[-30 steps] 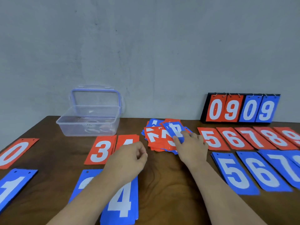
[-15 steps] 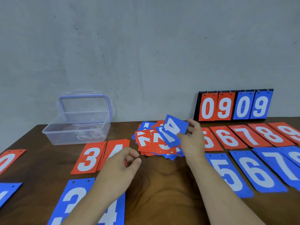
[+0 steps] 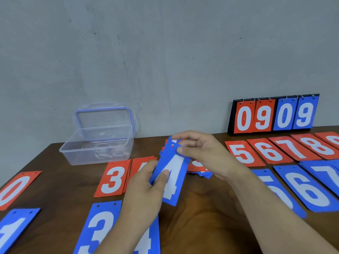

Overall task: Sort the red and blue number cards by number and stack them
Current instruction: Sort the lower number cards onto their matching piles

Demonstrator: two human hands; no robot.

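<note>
Both hands hold one blue 4 card (image 3: 172,173) above the table (image 3: 192,220). The left hand (image 3: 146,186) pinches its lower half, thumb on the face, and the right hand (image 3: 200,153) pinches its top end. The unsorted heap (image 3: 199,168) lies under the right hand. A red 3 (image 3: 113,178) sits just left of the left hand, a red 5 (image 3: 242,154) right of the right hand, and a blue 3 (image 3: 99,228) beside the left forearm.

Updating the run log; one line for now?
held: blue 4 card | left hand: grips side | right hand: pinches top | next: blue 4 pile
</note>
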